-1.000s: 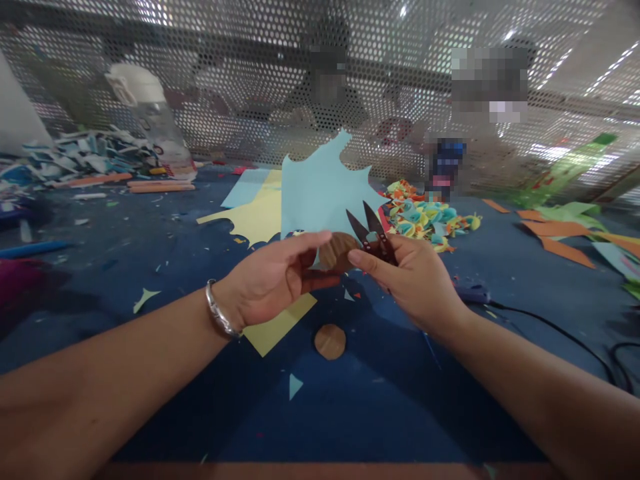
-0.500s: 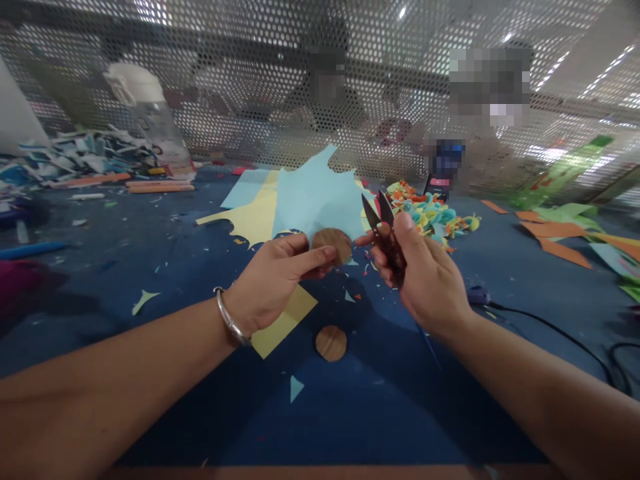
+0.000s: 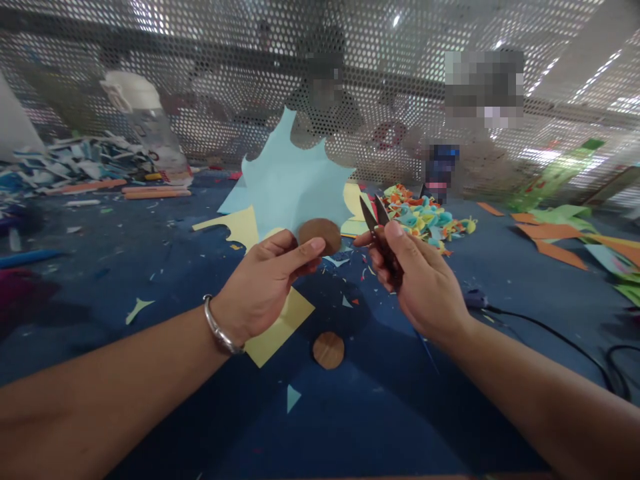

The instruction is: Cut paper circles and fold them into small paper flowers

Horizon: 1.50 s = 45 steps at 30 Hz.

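Brown disc [image 3: 326, 235]: in L hand [image 3: 263, 285], pinched thumb vs fingers, approx centre of view. Round, flat, brown face, smooth-looking.

R hand [image 3: 424, 283]: fingers curled round dark metal snips [image 3: 382, 235], blades apart in a V, pointing up; index fingertip near disc edge, not touching.

Lt-blue sheet [image 3: 300, 175] upright behind L hand + disc, matte paper, spiky curved cutouts on edge. Can't tell if L fingers grip it too. Silver bracelet [image 3: 221, 328] on L wrist.

Below hands: 2nd disc [image 3: 329, 351] flat on dk-blue tabletop [image 3: 200, 427], wood-like grain. Yellow paper pc [image 3: 280, 328], straight-edged, partly under L hand. Small lt-blue triangle [image 3: 293, 399] nearer wearer.

Further out: curled multicolour clippings [image 3: 425, 217] past R hand; orange strips [image 3: 560, 235] far R; blue/white scraps [image 3: 75, 159] far L, next to clear bottle [image 3: 159, 141] w/ white lid. Bottle has red marking near base, text n/r. No legible brand/label anywhere. Perforated metal panel [image 3: 225, 40] at back.
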Available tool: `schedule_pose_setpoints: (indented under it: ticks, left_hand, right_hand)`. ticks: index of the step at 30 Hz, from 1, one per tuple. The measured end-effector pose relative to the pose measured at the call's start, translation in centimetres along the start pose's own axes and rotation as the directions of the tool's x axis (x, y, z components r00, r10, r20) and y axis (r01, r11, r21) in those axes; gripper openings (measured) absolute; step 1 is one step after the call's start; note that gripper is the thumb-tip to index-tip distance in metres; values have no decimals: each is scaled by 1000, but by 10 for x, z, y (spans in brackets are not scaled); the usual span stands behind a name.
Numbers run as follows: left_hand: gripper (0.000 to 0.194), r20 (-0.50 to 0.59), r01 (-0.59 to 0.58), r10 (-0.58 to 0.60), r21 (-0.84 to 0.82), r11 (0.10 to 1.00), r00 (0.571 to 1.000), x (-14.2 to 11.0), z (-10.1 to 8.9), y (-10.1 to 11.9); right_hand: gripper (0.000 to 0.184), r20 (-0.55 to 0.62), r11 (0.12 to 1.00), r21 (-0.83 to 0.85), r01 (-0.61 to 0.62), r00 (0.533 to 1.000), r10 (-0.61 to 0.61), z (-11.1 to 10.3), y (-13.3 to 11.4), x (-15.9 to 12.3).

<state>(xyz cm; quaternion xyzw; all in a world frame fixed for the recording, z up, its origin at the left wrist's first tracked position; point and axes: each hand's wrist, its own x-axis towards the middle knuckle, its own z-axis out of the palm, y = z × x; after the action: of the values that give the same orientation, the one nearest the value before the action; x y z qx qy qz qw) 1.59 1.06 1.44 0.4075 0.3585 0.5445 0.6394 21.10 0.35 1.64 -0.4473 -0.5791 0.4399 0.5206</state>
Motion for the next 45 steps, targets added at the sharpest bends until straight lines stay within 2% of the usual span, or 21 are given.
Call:
schedule_pose_setpoints:
  ticks: [5, 9, 15, 22, 33, 39, 45]
  left_hand:
    - [22, 25, 64, -64, -11, 998, 998, 1, -1, -2]
    - [24, 7, 85, -85, -72, 994, 996, 4, -4, -6]
    - [26, -21, 67, -70, -137, 988, 997, 4, -6, -7]
    - [31, 24, 84, -81, -150, 985, 996, 1, -3, -8]
    - [30, 75, 114, -105, -121, 986, 992, -2, 1, -10]
    - [32, 111, 116, -99, -160, 980, 989, -3, 3, -11]
    - [30, 114, 182, -163, -186, 966, 980, -3, 3, -9]
  right_hand:
    - [41, 51, 999, 44, 21, 998, -23, -1, -1, 0]
    - [35, 82, 999, 33, 21, 996, -24, -2, -2, 0]
    - [41, 162, 995, 25, -99, 982, 94, 0, 1, 1]
    - [45, 232, 987, 65, -147, 964, 129, 3, 2, 0]
    - [45, 264, 982, 116, -152, 957, 117, 5, -2, -3]
    - [45, 259, 973, 120, -198, 952, 162, 6, -2, -4]
    - [45, 248, 965, 131, -226, 950, 188, 6, -3, -5]
